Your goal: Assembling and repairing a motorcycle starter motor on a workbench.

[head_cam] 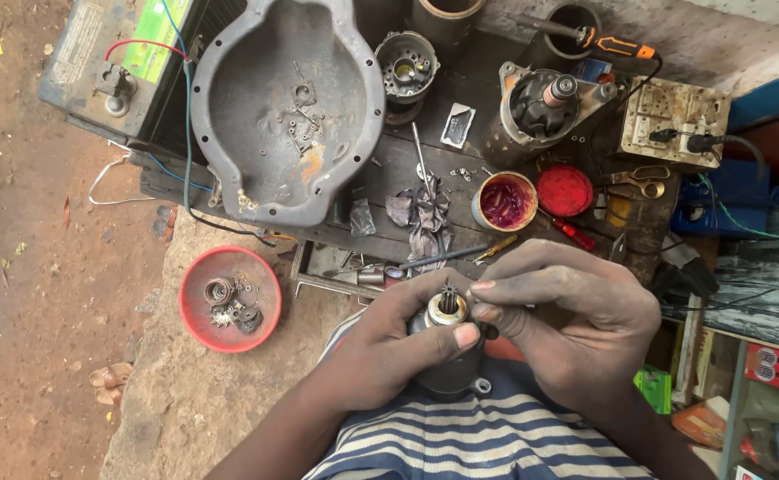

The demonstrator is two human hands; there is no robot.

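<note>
Small starter motor (447, 356) held upright over the lap, below the bench (487, 89) edge; left hand (389, 342) fingers wrapped round its body; right hand (576, 329) fingers pinching beside the toothed pinion (448, 298); red bowl (229, 298) of small parts well to the left.

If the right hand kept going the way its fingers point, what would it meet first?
Right hand points leftward: it would meet the small toothed gear atop the dark cylindrical motor body first, then probably the left hand's thumb.
</note>
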